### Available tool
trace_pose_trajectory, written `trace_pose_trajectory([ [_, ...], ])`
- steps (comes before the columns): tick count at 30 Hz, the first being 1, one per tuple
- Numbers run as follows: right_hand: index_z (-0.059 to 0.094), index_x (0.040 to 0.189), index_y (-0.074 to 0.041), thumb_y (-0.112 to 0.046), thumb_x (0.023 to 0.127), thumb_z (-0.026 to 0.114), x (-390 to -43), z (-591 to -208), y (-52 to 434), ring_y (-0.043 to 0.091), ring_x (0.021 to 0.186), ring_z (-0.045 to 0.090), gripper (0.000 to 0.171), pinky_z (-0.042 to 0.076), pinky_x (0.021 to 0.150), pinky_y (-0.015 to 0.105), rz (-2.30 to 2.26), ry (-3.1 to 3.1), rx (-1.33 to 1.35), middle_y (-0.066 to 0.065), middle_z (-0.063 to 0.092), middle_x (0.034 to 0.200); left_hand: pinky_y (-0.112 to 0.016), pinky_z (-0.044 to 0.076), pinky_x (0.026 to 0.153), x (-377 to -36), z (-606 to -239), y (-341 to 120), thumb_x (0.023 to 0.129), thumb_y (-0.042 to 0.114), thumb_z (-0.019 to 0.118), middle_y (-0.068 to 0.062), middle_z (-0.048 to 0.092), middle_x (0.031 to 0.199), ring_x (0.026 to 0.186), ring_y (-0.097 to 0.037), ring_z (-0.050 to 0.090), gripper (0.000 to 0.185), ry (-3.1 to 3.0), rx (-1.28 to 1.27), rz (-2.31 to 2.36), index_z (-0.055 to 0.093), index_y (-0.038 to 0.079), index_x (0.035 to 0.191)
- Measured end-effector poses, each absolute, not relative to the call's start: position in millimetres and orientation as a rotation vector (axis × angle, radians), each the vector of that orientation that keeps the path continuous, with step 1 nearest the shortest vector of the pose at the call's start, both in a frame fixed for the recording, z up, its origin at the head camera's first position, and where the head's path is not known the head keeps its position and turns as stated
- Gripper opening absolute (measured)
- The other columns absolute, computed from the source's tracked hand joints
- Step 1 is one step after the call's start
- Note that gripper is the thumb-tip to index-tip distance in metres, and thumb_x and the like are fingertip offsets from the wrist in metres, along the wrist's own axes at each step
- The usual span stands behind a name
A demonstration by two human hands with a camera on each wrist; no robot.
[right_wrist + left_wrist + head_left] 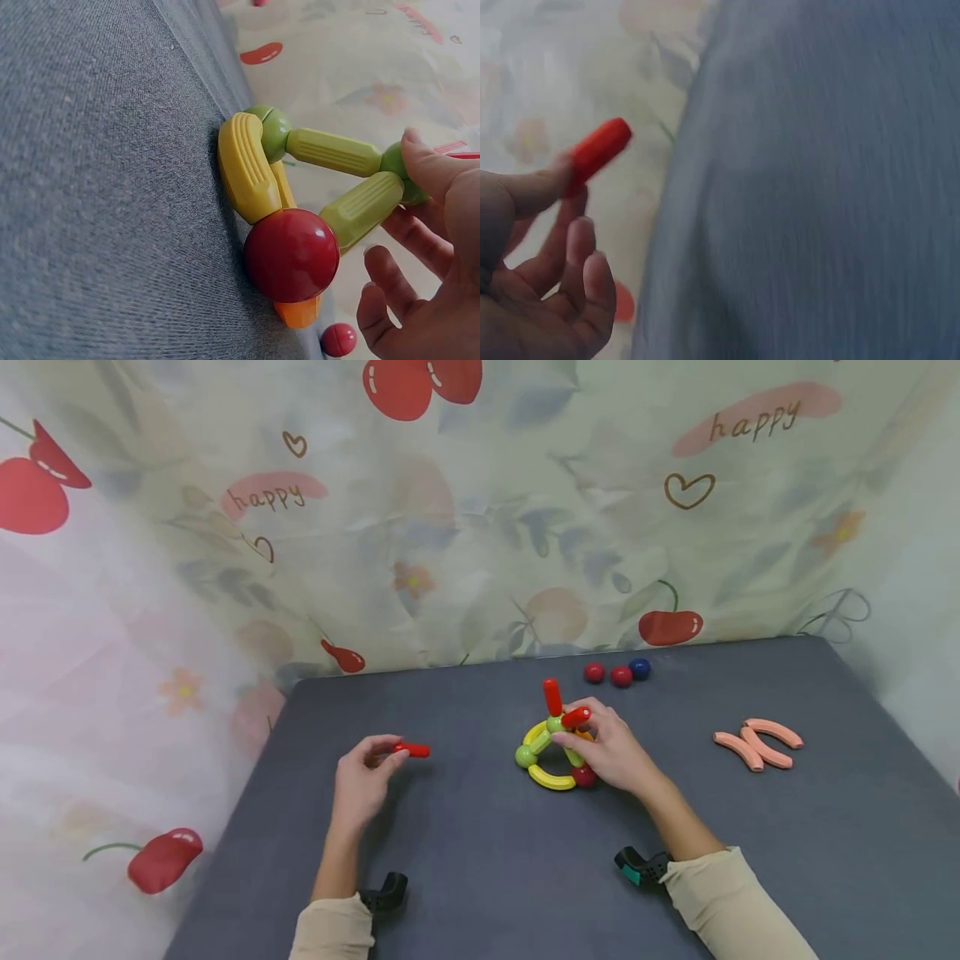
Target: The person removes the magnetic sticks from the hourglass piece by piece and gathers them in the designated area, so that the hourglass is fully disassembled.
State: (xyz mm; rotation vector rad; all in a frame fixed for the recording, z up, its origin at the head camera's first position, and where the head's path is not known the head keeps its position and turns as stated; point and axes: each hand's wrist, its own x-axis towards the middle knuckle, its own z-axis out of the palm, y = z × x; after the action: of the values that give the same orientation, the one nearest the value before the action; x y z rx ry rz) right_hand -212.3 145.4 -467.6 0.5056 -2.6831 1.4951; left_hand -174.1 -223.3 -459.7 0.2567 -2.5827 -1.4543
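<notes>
My left hand [365, 779] pinches a short red stick [413, 749] between thumb and fingertips, holding it just above the dark grey worktop [480, 877], well to the left of the toy structure [552, 745]. In the left wrist view the stick pokes up past my thumb, the other fingers curl loosely beneath it, and the picture is blurred.

My right hand [613, 750] is on the structure, its fingers curled around a second red stick [576, 717] at the top joint. Another red stick [552, 697] stands upright from that same joint. The structure rests on the worktop near its middle: curved yellow pieces [246, 166] form a ring at the base, with a green ball [273, 129] and a red ball [292, 254] set into it. Two green sticks [335, 151] rise from those balls and meet at a green ball under my fingertips. An orange piece [299, 312] shows just below the red ball.

Behind the structure, near the back edge of the worktop, lie two red balls [607, 674] and a blue ball [640, 667], close together in a row. Well to the right lie three curved pink pieces [757, 744], touching one another. A cloth printed with cherries and the word "happy" [480, 510] hangs behind the worktop.
</notes>
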Motion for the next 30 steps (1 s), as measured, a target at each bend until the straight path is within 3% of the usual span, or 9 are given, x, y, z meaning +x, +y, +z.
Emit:
trace_pose_trajectory([
  [6, 0.075, 0.105, -0.009, -0.031, 0.094, 0.075, -212.4, -467.6, 141.5, 0.028, 0.123, 0.044, 0.024, 0.039, 0.096, 0.047, 1.509, -2.686, 0.49, 0.006, 0.059, 0.131, -0.03, 0.047, 0.073, -169.4, -467.1, -249.2, 0.094, 0.024, 0.076, -0.01, 0.074, 0.121, 0.093, -0.025, 0.065, 0.026, -2.8, 0.343, -1.187, 0.073, 0.018, 0.119],
  [12, 0.076, 0.102, -0.007, -0.033, 0.094, 0.074, -212.6, -468.0, 142.8, 0.03, 0.125, 0.047, 0.026, 0.044, 0.097, 0.052, 1.498, -2.683, 0.51, 0.008, 0.059, 0.132, -0.029, 0.044, 0.068, -175.4, -464.7, -239.7, 0.094, 0.02, 0.074, -0.01, 0.071, 0.124, 0.079, -0.018, 0.059, 0.026, -2.853, 0.277, -1.061, 0.072, 0.016, 0.12],
  [17, 0.077, 0.102, -0.007, -0.031, 0.095, 0.074, -213.4, -468.0, 146.3, 0.03, 0.124, 0.049, 0.025, 0.048, 0.094, 0.049, 1.482, -2.663, 0.531, 0.008, 0.059, 0.13, -0.029, 0.047, 0.061, -187.2, -442.5, -192.0, 0.095, 0.025, 0.074, -0.003, 0.073, 0.119, 0.072, -0.017, 0.058, 0.025, -2.716, 0.1, -1.286, 0.072, 0.019, 0.12],
  [22, 0.077, 0.103, -0.008, -0.031, 0.095, 0.073, -213.2, -470.3, 148.8, 0.028, 0.121, 0.053, 0.025, 0.051, 0.091, 0.042, 1.49, -2.659, 0.532, 0.007, 0.059, 0.129, -0.031, 0.05, 0.067, -200.1, -420.3, -123.4, 0.096, 0.032, 0.073, 0.005, 0.073, 0.117, 0.083, -0.017, 0.06, 0.023, -2.59, -0.133, -1.511, 0.07, 0.027, 0.119],
  [30, 0.077, 0.107, -0.009, -0.029, 0.094, 0.074, -214.4, -470.7, 146.0, 0.027, 0.118, 0.054, 0.023, 0.051, 0.093, 0.046, 1.506, -2.609, 0.581, 0.007, 0.061, 0.127, -0.032, 0.052, 0.071, -226.3, -416.1, -53.9, 0.099, 0.042, 0.067, 0.002, 0.07, 0.123, 0.085, -0.018, 0.062, 0.035, -2.562, -0.33, -1.646, 0.065, 0.028, 0.131],
])
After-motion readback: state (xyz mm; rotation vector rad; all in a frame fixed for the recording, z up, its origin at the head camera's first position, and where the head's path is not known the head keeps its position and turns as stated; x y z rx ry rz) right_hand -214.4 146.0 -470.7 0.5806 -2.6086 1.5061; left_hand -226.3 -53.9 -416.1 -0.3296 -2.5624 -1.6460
